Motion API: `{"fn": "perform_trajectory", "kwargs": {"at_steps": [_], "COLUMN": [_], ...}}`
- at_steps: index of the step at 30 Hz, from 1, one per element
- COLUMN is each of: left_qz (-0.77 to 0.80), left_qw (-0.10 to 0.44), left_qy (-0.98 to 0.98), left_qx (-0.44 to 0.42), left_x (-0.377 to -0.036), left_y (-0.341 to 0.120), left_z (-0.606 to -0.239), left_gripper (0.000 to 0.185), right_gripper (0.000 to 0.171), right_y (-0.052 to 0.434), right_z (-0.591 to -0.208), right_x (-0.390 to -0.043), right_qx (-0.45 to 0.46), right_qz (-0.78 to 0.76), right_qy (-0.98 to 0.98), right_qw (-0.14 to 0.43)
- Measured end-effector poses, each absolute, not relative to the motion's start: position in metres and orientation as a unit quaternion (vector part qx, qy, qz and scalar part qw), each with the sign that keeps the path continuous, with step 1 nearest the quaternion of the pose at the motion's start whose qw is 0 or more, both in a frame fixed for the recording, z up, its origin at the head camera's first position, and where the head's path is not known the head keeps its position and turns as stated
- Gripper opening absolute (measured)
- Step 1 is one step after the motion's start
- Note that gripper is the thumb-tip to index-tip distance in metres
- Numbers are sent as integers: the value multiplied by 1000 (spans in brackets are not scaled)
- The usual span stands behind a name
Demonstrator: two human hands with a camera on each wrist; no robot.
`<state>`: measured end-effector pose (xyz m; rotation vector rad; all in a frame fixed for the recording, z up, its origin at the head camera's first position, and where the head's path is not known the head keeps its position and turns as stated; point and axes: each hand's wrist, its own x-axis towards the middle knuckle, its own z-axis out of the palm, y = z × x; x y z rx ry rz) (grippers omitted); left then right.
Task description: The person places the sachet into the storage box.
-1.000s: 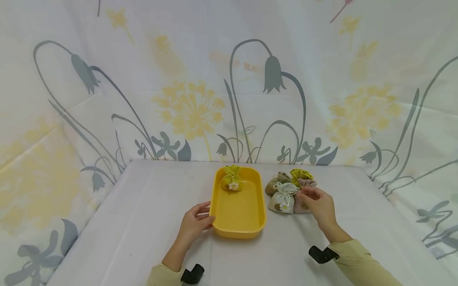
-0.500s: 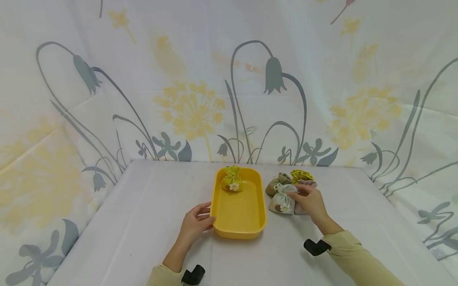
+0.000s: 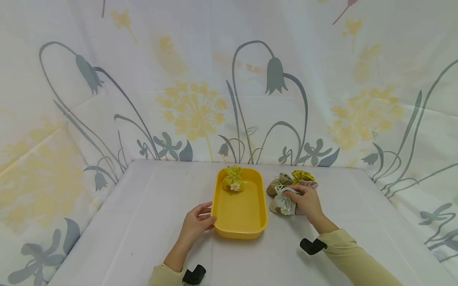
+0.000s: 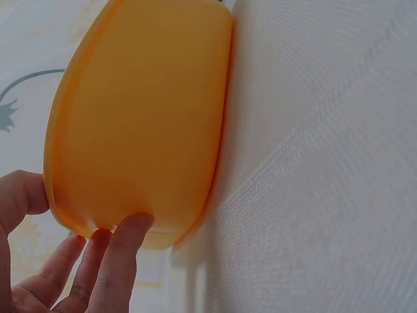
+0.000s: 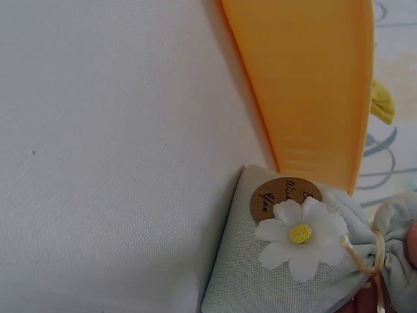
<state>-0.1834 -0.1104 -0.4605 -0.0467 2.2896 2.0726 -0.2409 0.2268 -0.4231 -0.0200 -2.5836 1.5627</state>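
Head view: yellow tray [image 3: 239, 222] holds green pouch [image 3: 233, 179]; left hand [image 3: 195, 223] steadies tray, right hand [image 3: 305, 200] pinches pale pouch [image 3: 280, 203].

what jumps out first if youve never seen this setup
The bright yellow tray in the middle of the white table, with a green pouch at its far end. The left hand touches the tray's near left rim, and the right hand grips a pale daisy pouch beside it.

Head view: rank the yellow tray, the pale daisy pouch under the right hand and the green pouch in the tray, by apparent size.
1. yellow tray, clearly the largest.
2. pale daisy pouch and green pouch look much alike. The right hand covers part of the pale one and the green one lies farther back, so no ranking between them.
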Motion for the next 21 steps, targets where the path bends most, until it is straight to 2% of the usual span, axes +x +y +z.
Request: {"fn": "perform_trajectory", "kwargs": {"at_steps": [14,21], "left_qz": [673,670], "left_qw": [29,32], "left_qy": [738,741], "left_qx": [-16,-21], "left_x": [-183,-183], "left_y": [-110,-109], "left_z": [-459,-458], "left_gripper": [49,49], "right_gripper": [41,50], "right_y": [231,235], "right_z": [-415,-404], "right_x": [-233,-226], "right_qx": [-17,-25], "right_qz": [484,504], "right_qy": [-870,-861], "right_qw": [90,67]}}
